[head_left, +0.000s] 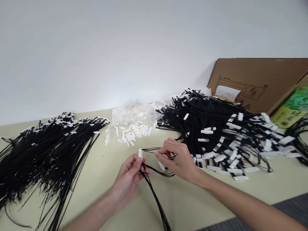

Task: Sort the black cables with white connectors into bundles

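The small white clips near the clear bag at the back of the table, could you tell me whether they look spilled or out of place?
Yes. Many white clips lie scattered loose on the table in front of the clear bag, as if spilled from it. The left hand pinches one clip with a bundle of black cords; the right hand grips a cord.

head cam | looks forward-down | close over table [101,192]

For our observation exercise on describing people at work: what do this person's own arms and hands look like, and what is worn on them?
Both forearms are bare right down to the picture's lower edge: no sleeves show. The left hand and right hand wear no gloves, and no watch, bracelet or ring is visible. The fingernails look short and unpainted. Nothing is marked on either arm.
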